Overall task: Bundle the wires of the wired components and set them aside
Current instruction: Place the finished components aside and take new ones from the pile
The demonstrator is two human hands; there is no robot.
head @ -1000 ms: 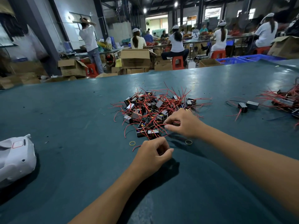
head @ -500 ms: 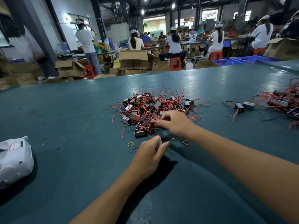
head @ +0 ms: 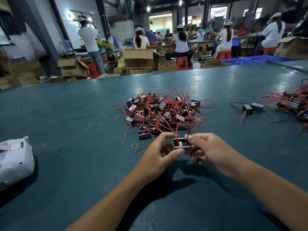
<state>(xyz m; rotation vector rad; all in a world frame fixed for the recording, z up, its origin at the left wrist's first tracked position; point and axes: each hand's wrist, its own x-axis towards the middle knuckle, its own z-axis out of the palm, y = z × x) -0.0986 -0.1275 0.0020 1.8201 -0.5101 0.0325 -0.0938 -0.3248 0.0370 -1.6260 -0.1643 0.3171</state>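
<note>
A small black box component [head: 181, 144] with yellow and blue parts inside and red wires rising from it is held just above the table, in front of the pile. My left hand [head: 157, 157] pinches its left end between thumb and fingers. My right hand [head: 208, 151] grips its right end and its wires. Behind them lies a heap of similar wired components [head: 160, 110] tangled in red wire. A yellow rubber band [head: 134, 145] lies on the table left of my left hand.
A second group of wired components [head: 293, 104] sits at the far right, with two loose ones [head: 253, 107] beside it. A white plastic shell [head: 15, 157] lies at the left edge. The green table [head: 66, 130] extends all around. Workers and cardboard boxes stand beyond it.
My right hand pulled one component out of the pile toward me, and my left hand rose to meet it. Both hands now hold it in front of the heap.
</note>
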